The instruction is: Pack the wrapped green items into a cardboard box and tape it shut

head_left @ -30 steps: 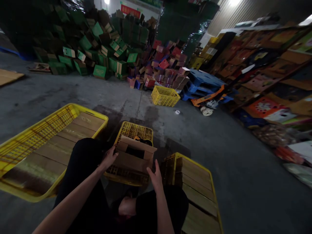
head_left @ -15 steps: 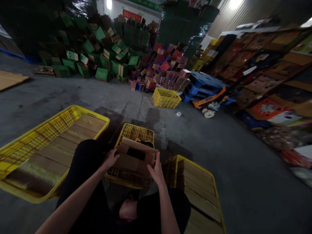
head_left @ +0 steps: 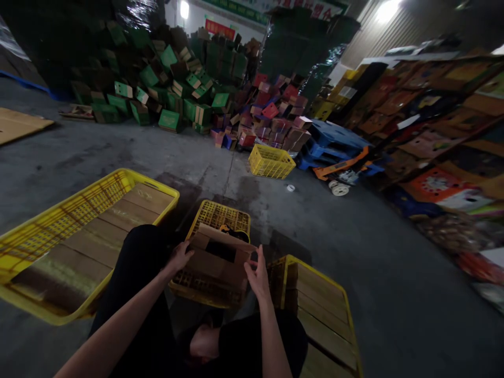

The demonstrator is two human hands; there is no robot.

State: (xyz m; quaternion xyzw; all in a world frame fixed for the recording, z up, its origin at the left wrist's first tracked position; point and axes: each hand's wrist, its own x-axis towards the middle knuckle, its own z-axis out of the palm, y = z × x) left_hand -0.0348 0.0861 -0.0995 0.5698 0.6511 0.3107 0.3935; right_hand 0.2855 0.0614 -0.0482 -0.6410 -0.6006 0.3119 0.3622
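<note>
A brown cardboard box (head_left: 214,262) with its top flaps up rests on an overturned yellow crate (head_left: 219,217) between my knees. My left hand (head_left: 179,257) grips the box's left end, fingers curled over the flap. My right hand (head_left: 258,274) presses on the box's right end, fingers up along the side flap. Something dark with an orange part (head_left: 232,231) lies on the crate just behind the box.
A yellow crate of flat cardboard (head_left: 84,236) lies at my left, another (head_left: 315,310) at my right. Farther off stand a small yellow crate (head_left: 271,160), a tape roll (head_left: 290,188), blue pallets (head_left: 334,144), and heaps of green (head_left: 165,89) and red boxes (head_left: 271,118).
My right hand slid up the box's right end toward the flap. The left hand stayed on the left end. The view tilted slightly upward.
</note>
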